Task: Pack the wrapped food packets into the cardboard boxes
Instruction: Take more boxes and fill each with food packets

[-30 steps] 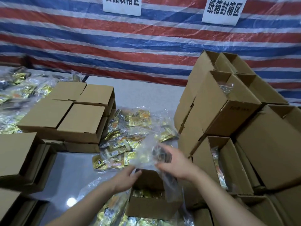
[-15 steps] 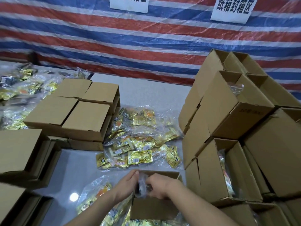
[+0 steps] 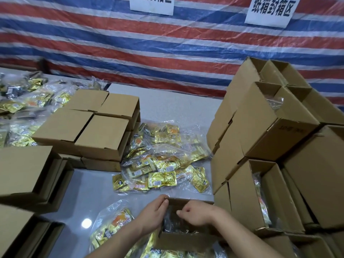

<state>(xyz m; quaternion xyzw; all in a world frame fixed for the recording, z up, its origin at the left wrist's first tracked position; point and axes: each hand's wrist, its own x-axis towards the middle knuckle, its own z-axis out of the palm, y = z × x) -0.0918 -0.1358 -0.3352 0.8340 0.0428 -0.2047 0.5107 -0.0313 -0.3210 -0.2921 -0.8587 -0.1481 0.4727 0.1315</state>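
An open cardboard box [image 3: 186, 241] stands at the near edge of the table, in front of me. Inside it lies a clear bag of wrapped packets [image 3: 172, 223], pushed down below the rim. My left hand [image 3: 152, 215] rests at the box's left rim, fingers curled over the far left corner. My right hand [image 3: 197, 214] hovers over the box opening with fingers curled down onto the bag; whether it grips the plastic is unclear. Clear bags of gold and orange food packets [image 3: 163, 162] lie heaped just beyond the box.
Closed cardboard boxes [image 3: 89, 125] are stacked at the left and middle. Open boxes on their sides [image 3: 270, 127], some with bags inside, pile up at the right. Another bag of packets [image 3: 113, 226] lies left of my box. More packets [image 3: 22, 108] cover the far left.
The clear bag, held up above the box a second ago, has gone down into it. Both hands dropped with it and now sit at the box opening.
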